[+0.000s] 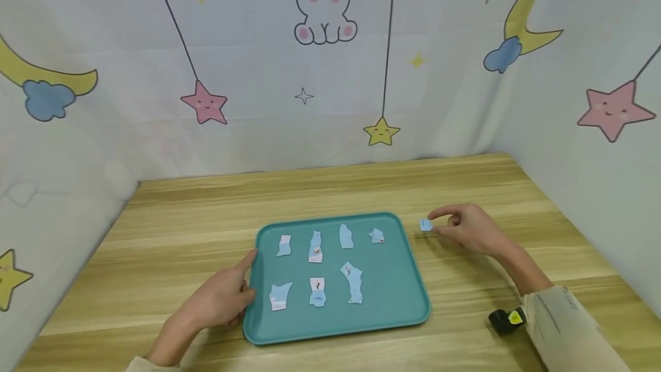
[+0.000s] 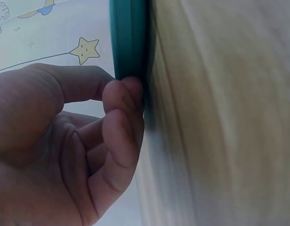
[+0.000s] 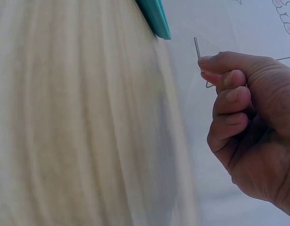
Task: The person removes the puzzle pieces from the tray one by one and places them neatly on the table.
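Observation:
My right hand pinches a small light-blue puzzle piece between thumb and index finger, just off the tray's right side. Edge-on in the right wrist view, the same piece shows as a thin strip at the fingertips; the other fingers are curled into the palm. At the tray's left edge, my left hand touches the rim with a straight index finger and the thumb. Several irregular blue-and-white pieces, among them a long one and a crumple-shaped one, lie apart in two rows on the green tray.
Under the tray is a wood-grain table. A black object with a yellow-green label sits beside the right sleeve. White cloth printed with stars, moons and a rabbit walls the table at the back and sides.

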Tool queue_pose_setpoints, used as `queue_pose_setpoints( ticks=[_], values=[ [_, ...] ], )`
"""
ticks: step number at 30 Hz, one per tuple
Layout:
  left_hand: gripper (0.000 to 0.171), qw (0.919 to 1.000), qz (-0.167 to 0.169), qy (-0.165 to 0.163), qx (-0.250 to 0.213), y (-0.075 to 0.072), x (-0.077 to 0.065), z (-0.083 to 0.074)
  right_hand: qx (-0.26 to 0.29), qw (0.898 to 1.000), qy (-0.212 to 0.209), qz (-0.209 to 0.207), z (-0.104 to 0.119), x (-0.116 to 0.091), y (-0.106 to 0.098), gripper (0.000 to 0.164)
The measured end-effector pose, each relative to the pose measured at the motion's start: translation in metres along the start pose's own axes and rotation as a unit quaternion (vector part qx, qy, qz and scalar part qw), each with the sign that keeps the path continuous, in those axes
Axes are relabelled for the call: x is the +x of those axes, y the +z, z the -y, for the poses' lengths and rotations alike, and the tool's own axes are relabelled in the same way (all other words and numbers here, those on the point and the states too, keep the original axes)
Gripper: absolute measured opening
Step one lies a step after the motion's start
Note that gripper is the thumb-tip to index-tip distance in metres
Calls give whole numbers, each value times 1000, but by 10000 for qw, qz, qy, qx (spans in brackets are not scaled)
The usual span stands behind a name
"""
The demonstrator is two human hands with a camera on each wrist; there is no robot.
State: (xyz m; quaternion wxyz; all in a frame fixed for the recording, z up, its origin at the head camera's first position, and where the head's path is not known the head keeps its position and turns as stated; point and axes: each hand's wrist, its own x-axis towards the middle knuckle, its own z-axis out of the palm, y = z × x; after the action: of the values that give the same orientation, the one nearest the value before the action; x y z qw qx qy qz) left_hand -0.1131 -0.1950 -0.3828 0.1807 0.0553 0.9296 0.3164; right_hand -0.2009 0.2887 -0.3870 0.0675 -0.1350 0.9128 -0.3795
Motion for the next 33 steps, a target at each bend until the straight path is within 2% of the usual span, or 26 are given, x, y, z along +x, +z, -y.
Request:
queue_pose_setpoints(
  ticks=[14, 22, 33],
  values=[
    [80, 10000, 43, 56, 12, -2, -1, 2, -324, 9992, 93, 215, 4, 24, -2, 31],
    [80, 9999, -3, 110, 14, -1, 0, 3, -177, 9988, 294, 350, 0, 35, 2, 33],
    [81, 10000, -33, -54, 14, 0, -1, 2, 3, 9975, 477, 524, -4, 45, 7, 33]
  ],
)
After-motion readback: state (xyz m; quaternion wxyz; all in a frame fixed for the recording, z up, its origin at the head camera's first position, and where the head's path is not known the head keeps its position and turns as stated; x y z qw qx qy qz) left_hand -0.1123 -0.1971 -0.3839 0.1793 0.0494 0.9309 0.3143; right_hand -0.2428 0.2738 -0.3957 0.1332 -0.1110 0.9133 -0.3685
